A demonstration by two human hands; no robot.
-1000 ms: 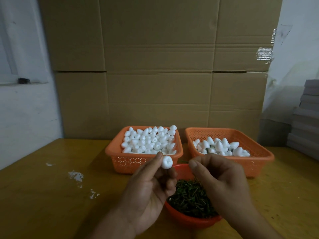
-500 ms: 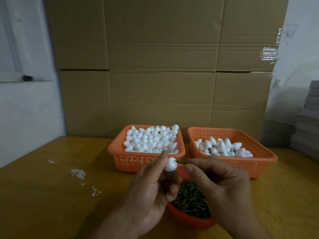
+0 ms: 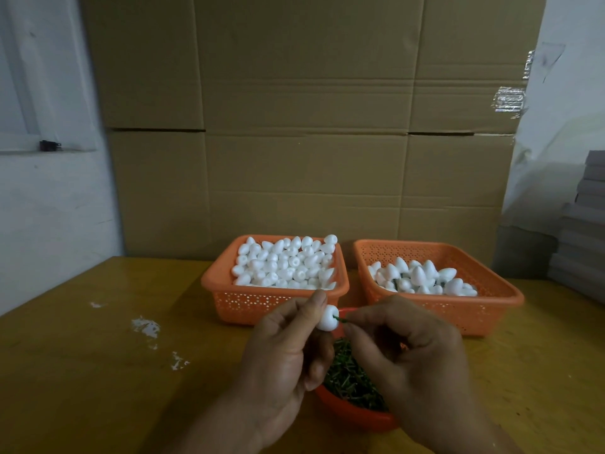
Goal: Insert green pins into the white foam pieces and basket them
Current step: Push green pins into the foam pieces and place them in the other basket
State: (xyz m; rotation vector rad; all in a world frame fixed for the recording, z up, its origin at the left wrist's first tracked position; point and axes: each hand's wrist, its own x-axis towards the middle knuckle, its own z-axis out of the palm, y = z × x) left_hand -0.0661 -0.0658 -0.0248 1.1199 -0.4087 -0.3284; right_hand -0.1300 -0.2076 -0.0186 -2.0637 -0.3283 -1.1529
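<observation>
My left hand [image 3: 281, 355] pinches a white foam piece [image 3: 328, 318] between thumb and fingers, above the red bowl [image 3: 353, 417] of green pins [image 3: 350, 378]. My right hand [image 3: 406, 358] pinches a green pin [image 3: 342, 320] whose tip touches the foam piece's right side. Behind the hands, the left orange basket [image 3: 262, 299] is heaped with plain white foam pieces. The right orange basket [image 3: 491, 309] holds several foam pieces with dark pins in them.
The yellow wooden table [image 3: 82, 371] has white foam crumbs [image 3: 145, 326] on its left part. Cardboard boxes [image 3: 304, 126] form a wall right behind the baskets. A stack of grey slabs [image 3: 586, 231] stands at the right edge.
My right hand has brought a green pin up to the foam piece, and its tip now meets the piece. My left hand turned the piece slightly.
</observation>
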